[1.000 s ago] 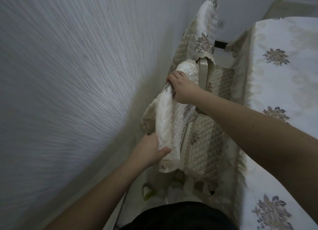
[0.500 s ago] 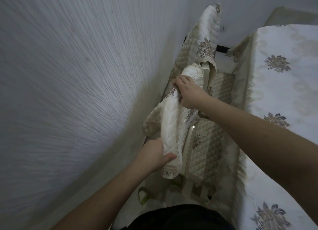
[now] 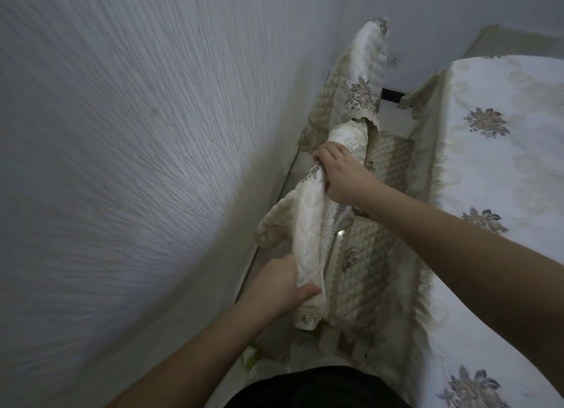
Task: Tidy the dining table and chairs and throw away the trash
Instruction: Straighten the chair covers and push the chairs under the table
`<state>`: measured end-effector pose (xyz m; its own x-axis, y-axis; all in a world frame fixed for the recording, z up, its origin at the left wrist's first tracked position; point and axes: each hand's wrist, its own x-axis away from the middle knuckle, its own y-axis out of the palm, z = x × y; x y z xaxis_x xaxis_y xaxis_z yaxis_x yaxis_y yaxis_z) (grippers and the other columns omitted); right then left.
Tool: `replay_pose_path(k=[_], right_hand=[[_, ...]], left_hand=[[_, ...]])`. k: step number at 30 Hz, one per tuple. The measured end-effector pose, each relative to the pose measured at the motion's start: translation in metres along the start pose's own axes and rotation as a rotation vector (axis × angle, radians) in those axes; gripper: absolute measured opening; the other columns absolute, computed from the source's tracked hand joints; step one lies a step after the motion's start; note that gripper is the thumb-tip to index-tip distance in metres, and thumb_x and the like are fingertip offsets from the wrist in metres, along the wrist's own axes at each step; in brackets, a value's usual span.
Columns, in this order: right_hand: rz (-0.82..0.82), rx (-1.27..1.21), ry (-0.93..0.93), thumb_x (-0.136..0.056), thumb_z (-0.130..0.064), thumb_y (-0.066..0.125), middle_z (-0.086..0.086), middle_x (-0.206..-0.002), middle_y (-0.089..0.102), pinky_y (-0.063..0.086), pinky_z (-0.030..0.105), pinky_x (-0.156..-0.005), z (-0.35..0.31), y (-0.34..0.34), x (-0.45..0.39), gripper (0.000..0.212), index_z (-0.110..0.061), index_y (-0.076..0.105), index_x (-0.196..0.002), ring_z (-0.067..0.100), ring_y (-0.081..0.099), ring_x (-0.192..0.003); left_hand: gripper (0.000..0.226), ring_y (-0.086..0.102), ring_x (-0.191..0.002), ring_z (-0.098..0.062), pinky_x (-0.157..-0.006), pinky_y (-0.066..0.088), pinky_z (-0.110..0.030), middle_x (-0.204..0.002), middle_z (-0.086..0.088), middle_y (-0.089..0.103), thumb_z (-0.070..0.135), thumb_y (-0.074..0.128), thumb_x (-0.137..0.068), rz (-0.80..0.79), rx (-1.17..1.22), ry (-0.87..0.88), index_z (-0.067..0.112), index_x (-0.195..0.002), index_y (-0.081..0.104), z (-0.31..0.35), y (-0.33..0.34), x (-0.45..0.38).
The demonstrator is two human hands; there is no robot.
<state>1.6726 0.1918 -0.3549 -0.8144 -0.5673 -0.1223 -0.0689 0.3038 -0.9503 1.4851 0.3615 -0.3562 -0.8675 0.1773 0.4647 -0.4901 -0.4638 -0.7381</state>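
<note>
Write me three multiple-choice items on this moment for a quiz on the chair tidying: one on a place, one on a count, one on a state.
1. Where is the near chair's back cover?
A. on the tablecloth
B. between wall and table
C. on the floor

2. How many hands grip it?
A. none
B. one
C. two

3. How does it lie?
A. bunched
B. flat
C. folded square

B: the tablecloth is on its right, the wall on its left.
C: left hand low, right hand high.
A: it is gathered into a roll.

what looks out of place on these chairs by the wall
The near chair's back cover is bunched and twisted, not smooth like the far chair's cover. The left hand grips its lower end, the right hand its top.
</note>
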Motion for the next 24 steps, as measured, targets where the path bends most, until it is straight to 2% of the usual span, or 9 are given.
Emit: replay_pose_path(k=[5, 10, 14, 17, 20, 22, 24], right_hand=[[-0.056, 0.005, 0.027, -0.067, 0.001, 0.050, 0.016, -0.118, 0.049, 0.022, 0.030, -0.108, -0.009, 0.002, -0.002, 0.044, 0.000, 0.050, -0.112, 0.034, 0.037, -0.121], [-0.095, 0.004, 0.046, -0.069, -0.002, 0.049, 0.015, -0.119, 0.049, 0.031, 0.039, -0.107, -0.018, 0.014, -0.006, 0.046, -0.001, 0.050, -0.114, 0.034, 0.037, -0.122], [-0.100, -0.017, 0.058, -0.068, -0.003, 0.044, 0.015, -0.119, 0.049, 0.035, 0.045, -0.105, -0.019, 0.015, -0.004, 0.046, -0.002, 0.049, -0.114, 0.034, 0.038, -0.123], [-0.097, -0.055, 0.088, -0.070, -0.004, 0.042, 0.013, -0.124, 0.048, 0.039, 0.047, -0.102, -0.022, 0.012, -0.001, 0.047, -0.004, 0.048, -0.117, 0.032, 0.034, -0.128], [-0.105, -0.072, 0.121, -0.079, -0.004, 0.041, 0.010, -0.140, 0.040, 0.029, 0.045, -0.111, -0.024, 0.011, 0.004, 0.053, -0.007, 0.042, -0.132, 0.031, 0.021, -0.141], [-0.129, -0.089, 0.151, -0.084, -0.005, 0.041, 0.006, -0.150, 0.030, 0.023, 0.045, -0.115, -0.025, 0.009, 0.008, 0.058, -0.013, 0.034, -0.141, 0.026, 0.012, -0.145], [-0.160, -0.115, 0.189, -0.086, -0.006, 0.042, 0.003, -0.157, 0.019, 0.016, 0.045, -0.118, -0.027, 0.006, 0.013, 0.065, -0.016, 0.025, -0.147, 0.023, 0.006, -0.146]], left_hand=[[0.068, 0.059, -0.105, -0.019, -0.079, 0.046, -0.027, -0.119, -0.002, 0.062, 0.060, 0.065, -0.077, 0.012, 0.008, 0.003, 0.014, -0.125, 0.051, -0.005, 0.001, 0.002], [0.065, 0.059, -0.104, -0.020, -0.072, 0.040, -0.024, -0.115, -0.003, 0.062, 0.061, 0.064, -0.078, 0.013, -0.024, -0.017, 0.012, -0.119, 0.051, -0.015, 0.004, 0.004], [0.064, 0.060, -0.103, -0.020, -0.073, 0.042, -0.025, -0.114, -0.002, 0.063, 0.061, 0.065, -0.078, 0.005, -0.030, 0.019, 0.013, -0.119, 0.053, -0.016, 0.001, 0.005], [0.060, 0.060, -0.098, -0.013, -0.077, 0.048, -0.027, -0.112, 0.005, 0.065, 0.062, 0.064, -0.077, -0.074, 0.020, 0.057, 0.020, -0.119, 0.054, -0.019, -0.008, 0.006], [0.047, 0.059, -0.081, -0.007, -0.069, 0.050, -0.028, -0.092, 0.014, 0.063, 0.067, 0.054, -0.081, -0.118, -0.037, 0.063, 0.025, -0.101, 0.054, -0.023, -0.020, 0.008], [0.052, 0.060, -0.072, -0.010, -0.068, 0.052, -0.035, -0.081, 0.008, 0.063, 0.070, 0.041, -0.086, -0.053, -0.042, 0.033, 0.020, -0.088, 0.056, -0.025, -0.031, 0.006], [0.058, 0.062, -0.071, -0.016, -0.072, 0.053, -0.041, -0.078, 0.000, 0.065, 0.068, 0.032, -0.089, 0.064, 0.036, 0.009, 0.016, -0.085, 0.057, -0.026, -0.043, -0.004]])
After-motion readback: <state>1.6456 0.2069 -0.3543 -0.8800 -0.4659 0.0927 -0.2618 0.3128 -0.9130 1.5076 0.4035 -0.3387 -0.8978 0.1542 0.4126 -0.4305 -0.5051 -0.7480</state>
